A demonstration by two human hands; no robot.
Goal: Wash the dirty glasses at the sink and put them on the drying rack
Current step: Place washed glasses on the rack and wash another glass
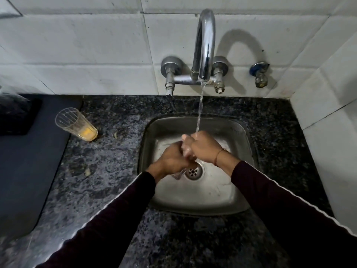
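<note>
Over the steel sink (239, 136), my left hand (172, 157) grips a clear glass (178, 174). Only the glass's lower end shows, just left of the drain (193, 172). My right hand (202, 147) curls over the glass's upper end, right under the water stream (200, 111) from the tap (205, 45). Most of the glass is hidden by both hands. A second glass (77, 125) with yellow residue at its bottom stands on the counter left of the sink.
A dark grey mat (29, 161) covers the counter at the left, with a black object (17, 117) on its far end. Speckled black granite (108, 151) surrounds the sink. White tiled walls stand behind and to the right, with a small valve (259, 74).
</note>
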